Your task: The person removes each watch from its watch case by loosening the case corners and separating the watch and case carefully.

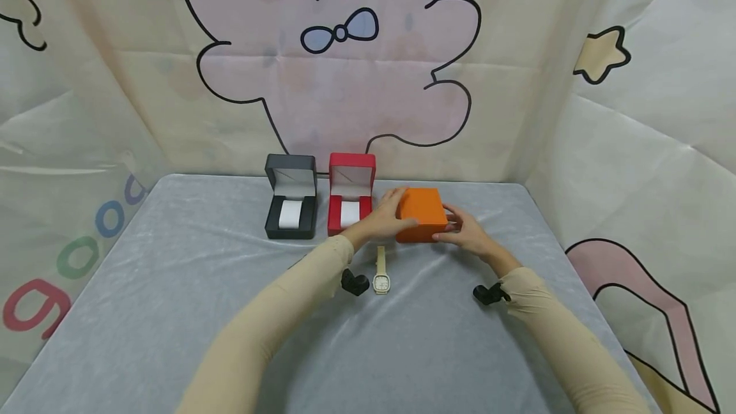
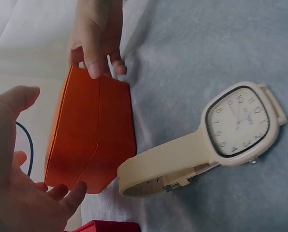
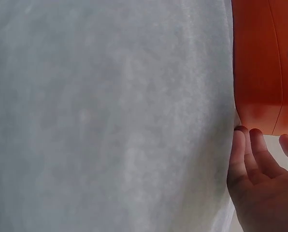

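Note:
In the head view a closed orange box (image 1: 422, 213) stands on the cloth between my two hands. My left hand (image 1: 386, 217) is at its left side, fingers at the far left edge and thumb across the front. Up close, the left thumb stands apart from the box while fingertips meet its edge. My right hand (image 1: 468, 232) touches the box's right side with fingers loosely spread, seen too in the right wrist view (image 3: 265, 188). A cream watch (image 2: 238, 123) with a squarish dial and its strap buckled lies on the cloth in front of the box.
Left of the orange box stand an open red watch box (image 1: 352, 171) and an open black watch box (image 1: 291, 232), each with a white cushion inside. A grey cloth (image 1: 437, 350) covers the table. Printed curtains (image 1: 506, 114) hang behind and at both sides.

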Demonstrator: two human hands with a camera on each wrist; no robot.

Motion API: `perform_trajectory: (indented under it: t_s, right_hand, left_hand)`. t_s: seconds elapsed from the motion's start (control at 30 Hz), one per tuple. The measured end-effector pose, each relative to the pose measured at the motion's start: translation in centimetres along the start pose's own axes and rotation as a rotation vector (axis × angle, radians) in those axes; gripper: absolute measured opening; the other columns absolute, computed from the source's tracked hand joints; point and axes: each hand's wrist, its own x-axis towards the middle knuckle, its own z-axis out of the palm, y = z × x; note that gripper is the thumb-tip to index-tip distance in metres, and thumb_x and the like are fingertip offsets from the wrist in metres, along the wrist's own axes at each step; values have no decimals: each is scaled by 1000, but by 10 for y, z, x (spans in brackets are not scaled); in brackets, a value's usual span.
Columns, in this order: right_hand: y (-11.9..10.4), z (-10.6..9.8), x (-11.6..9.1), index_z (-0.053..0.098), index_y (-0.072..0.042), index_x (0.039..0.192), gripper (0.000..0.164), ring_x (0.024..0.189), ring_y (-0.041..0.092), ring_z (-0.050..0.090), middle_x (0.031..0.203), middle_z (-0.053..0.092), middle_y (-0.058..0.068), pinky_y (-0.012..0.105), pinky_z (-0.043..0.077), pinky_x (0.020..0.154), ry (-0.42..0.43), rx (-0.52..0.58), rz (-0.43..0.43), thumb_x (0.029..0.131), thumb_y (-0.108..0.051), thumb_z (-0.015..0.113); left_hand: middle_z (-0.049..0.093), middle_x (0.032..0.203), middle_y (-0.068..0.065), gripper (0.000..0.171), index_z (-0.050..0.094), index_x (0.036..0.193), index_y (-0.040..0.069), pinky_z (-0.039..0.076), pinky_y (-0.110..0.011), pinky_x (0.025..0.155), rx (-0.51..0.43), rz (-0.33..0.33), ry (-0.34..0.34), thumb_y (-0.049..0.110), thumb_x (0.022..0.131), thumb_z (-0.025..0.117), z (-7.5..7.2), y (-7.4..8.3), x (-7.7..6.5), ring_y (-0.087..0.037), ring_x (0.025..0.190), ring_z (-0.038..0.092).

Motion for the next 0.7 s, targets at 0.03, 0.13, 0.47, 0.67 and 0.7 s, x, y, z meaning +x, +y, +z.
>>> perform_trajectory:
  t_s: [0.03,0.13,0.47,0.67,0.7]
  right_hand:
    - [1,1,1,22,-8,161,90,123,39,58,149,47,30,47,49,103,0,-1,1,91,-19,76]
    - [2,4,2,21,-7,161,91,121,37,61,146,50,29,46,50,103,-5,8,-11,91,-18,76]
    - [6,2,7,21,-10,162,92,121,35,60,144,55,26,44,47,103,-45,-12,23,90,-23,77]
    - [6,1,9,21,-6,161,93,112,25,63,139,59,26,29,49,92,-50,-33,0,89,-22,78]
    - [7,1,10,22,-6,161,93,109,23,64,137,60,26,27,49,90,-50,-34,-8,89,-21,79]
  left_hand:
    - [16,168,-9,88,14,163,25,28,-55,123,2,-5,-5,42,94,66,0,0,0,-30,149,31]
    - [9,170,-12,91,13,164,23,25,-58,123,11,-16,-34,43,93,67,-3,-1,1,-32,153,24]
    - [-3,171,-17,98,11,164,21,20,-60,125,45,-29,-84,41,90,72,-10,-5,6,-35,158,11]
    - [2,172,-15,98,15,164,21,23,-58,124,55,-46,-75,38,88,75,-9,-9,10,-35,156,18]
    - [3,172,-15,98,16,164,21,24,-57,124,59,-50,-76,37,88,76,-9,-9,10,-35,156,20]
